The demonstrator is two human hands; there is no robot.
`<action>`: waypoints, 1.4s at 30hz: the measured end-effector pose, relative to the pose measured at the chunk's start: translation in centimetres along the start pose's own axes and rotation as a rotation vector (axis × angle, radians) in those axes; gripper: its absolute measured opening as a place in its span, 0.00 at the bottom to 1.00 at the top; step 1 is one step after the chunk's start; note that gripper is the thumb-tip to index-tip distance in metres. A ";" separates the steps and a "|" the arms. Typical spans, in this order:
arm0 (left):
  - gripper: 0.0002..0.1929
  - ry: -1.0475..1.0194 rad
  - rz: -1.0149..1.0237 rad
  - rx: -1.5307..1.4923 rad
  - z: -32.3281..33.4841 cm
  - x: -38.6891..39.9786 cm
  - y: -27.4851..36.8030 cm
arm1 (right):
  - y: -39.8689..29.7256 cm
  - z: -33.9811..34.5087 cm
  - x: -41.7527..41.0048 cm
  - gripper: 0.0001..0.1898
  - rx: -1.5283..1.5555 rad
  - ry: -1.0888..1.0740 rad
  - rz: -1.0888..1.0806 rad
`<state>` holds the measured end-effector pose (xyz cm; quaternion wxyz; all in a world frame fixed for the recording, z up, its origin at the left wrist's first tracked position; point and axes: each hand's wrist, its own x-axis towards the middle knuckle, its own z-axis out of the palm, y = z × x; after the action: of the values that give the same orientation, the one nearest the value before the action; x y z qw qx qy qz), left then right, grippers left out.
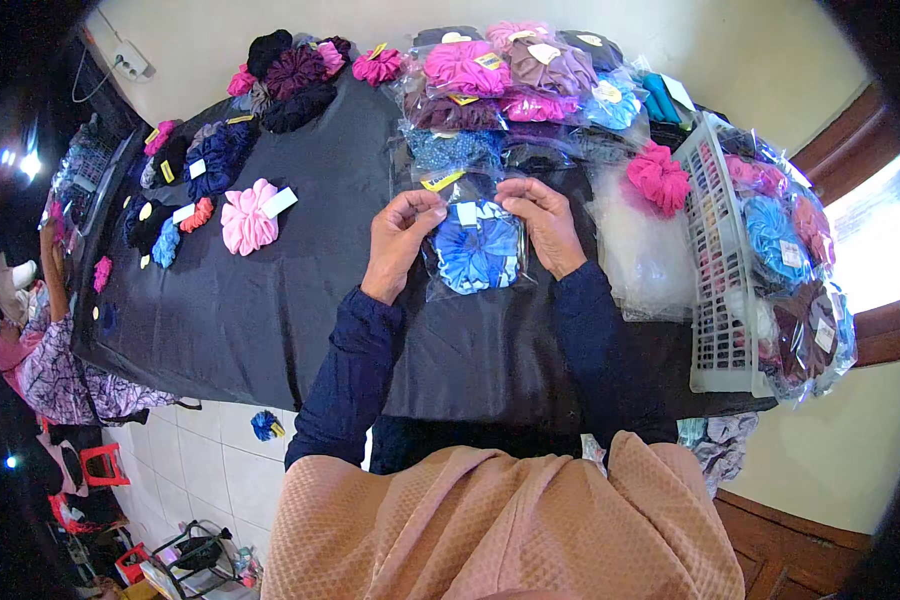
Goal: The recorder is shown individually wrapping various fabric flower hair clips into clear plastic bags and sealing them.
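A blue and white scrunchie [474, 251] with a white tag lies inside a clear plastic bag [444, 289] in front of me. My left hand [403, 236] pinches the bag's upper left edge between thumb and fingers. At the upper right edge, my right hand [546, 223] pinches the same bag. Just beyond my hands sits a bagged teal dotted scrunchie [454, 152]. To the right lies a stack of clear plastic bags [640, 255], with a loose hot-pink scrunchie [658, 178] on its far end.
Bagged scrunchies [469, 69] are piled at the back. A white plastic basket [720, 285] of bagged scrunchies stands at the right edge. Loose scrunchies, including a light pink one [249, 217], lie leftward on the black-covered table [330, 300]. Another person [45, 352] is at the far left.
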<state>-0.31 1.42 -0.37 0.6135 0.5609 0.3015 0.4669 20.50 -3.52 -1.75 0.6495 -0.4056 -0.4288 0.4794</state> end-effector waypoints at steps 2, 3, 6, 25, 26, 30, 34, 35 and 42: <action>0.08 0.000 -0.028 0.002 -0.2 0.0 0.0 | 0.1 -0.1 0.1 0.10 0.003 0.002 -0.006; 0.08 0.000 -0.028 0.002 -0.2 0.0 0.0 | 0.1 -0.1 0.0 0.11 0.018 -0.001 0.012; 0.09 0.002 -0.022 0.008 -0.1 0.0 -0.1 | 0.0 -0.1 0.0 0.11 0.035 -0.006 0.033; 0.13 -0.007 -0.035 -0.015 0.0 0.0 0.4 | 0.1 -0.2 0.1 0.09 0.059 0.004 0.019; 0.14 -0.006 -0.044 -0.021 0.2 0.0 0.4 | 0.0 -0.3 0.0 0.09 0.058 0.004 0.019; 0.15 0.036 -0.074 -0.048 0.3 0.0 0.0 | -0.6 0.0 -0.2 0.10 0.066 -0.021 0.054; 0.15 -0.013 -0.067 -0.083 0.2 0.0 -0.1 | -1.6 0.9 -0.4 0.13 0.010 0.019 0.090; 0.15 -0.018 -0.064 -0.089 0.2 0.0 -0.1 | -1.6 0.8 -0.5 0.13 0.009 0.021 0.090; 0.14 -0.010 -0.046 -0.045 0.1 -0.1 0.0 | -0.9 0.4 -0.4 0.12 -0.024 -0.048 0.075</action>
<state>-0.21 1.30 -0.40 0.6382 0.5422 0.3005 0.4565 20.32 -4.01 -0.90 0.6155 -0.4175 -0.4346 0.5079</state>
